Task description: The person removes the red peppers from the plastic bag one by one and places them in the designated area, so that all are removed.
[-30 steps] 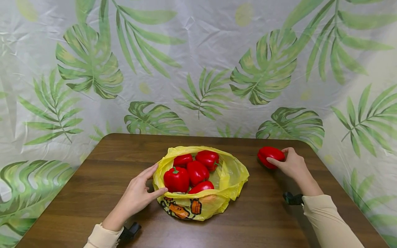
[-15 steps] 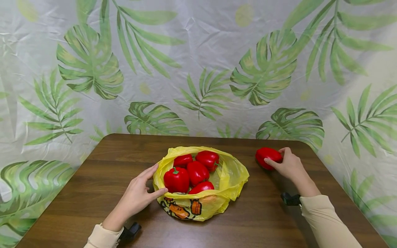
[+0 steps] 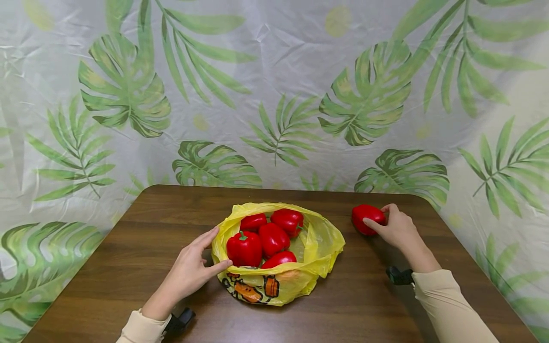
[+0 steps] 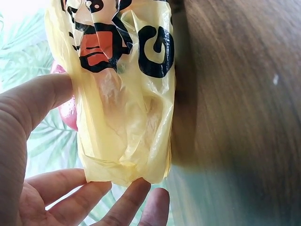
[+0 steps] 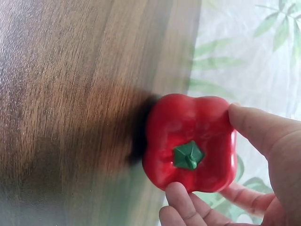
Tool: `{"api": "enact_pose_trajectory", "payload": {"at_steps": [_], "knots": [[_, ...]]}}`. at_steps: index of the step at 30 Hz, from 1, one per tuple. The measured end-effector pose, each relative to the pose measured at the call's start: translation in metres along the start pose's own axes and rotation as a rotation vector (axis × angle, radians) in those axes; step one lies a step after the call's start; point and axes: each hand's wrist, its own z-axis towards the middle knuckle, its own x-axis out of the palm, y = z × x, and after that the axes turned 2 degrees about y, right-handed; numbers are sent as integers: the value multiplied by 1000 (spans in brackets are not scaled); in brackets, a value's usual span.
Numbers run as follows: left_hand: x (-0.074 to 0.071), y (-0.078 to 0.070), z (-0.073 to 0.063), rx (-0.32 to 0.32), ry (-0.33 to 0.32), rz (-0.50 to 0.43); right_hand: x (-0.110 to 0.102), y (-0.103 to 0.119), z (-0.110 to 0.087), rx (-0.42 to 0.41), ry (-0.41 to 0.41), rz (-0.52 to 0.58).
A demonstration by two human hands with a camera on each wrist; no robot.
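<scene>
A yellow plastic bag [image 3: 319, 245] with an orange and black print sits mouth up on the table, its rim spread wide. Several red bell peppers [image 3: 273, 239] lie inside it. My left hand [image 3: 193, 261] rests against the bag's left side, thumb at the near rim and the other fingers spread farther back. In the left wrist view, the fingertips [image 4: 138, 186] touch the crinkled side. To the right of the bag, my right hand [image 3: 399, 229] grips another red bell pepper [image 5: 207, 113] between thumb and fingers. Its green stem faces the right wrist camera.
The brown wooden table [image 3: 343, 305] has rounded far corners. Behind it hangs a pale cloth [image 3: 287, 62] printed with green leaves. A stretch of bare wood lies between the bag and the right-hand pepper.
My right hand has moved slightly left toward the bag, with the bell pepper in its grip. The left hand and the bag have stayed in place.
</scene>
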Motion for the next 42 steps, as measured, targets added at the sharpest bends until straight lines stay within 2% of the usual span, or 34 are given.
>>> {"api": "enact_pose_trajectory", "payload": {"at_steps": [13,26,33,42], "knots": [[-2,-1,0,7,2,-6,1,-1,0,-7,-3,24],[-2,-1,0,6,2,-15,-13,2,-3,-42,-59,36],[-2,0,0,6,3,-22,-23,16,-4,-92,-90,49],[-1,0,-1,10,0,-15,-31,48,-12,-160,-33,94]]}}
